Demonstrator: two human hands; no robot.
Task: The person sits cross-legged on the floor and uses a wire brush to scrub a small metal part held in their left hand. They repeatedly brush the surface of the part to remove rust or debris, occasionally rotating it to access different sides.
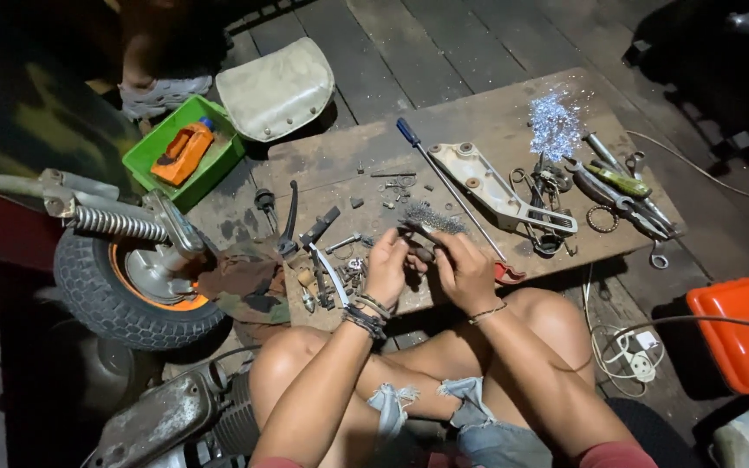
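Both hands grip: the left hand (387, 264) pinches a small dark part (420, 252), the right hand (461, 269) steadies it (keep it low over the board (322, 165), beside the steel wool (433, 218)).

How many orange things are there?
3: an orange bottle in the green bin, the wheel's orange rim at left, and an orange tray at right. More may be hidden.
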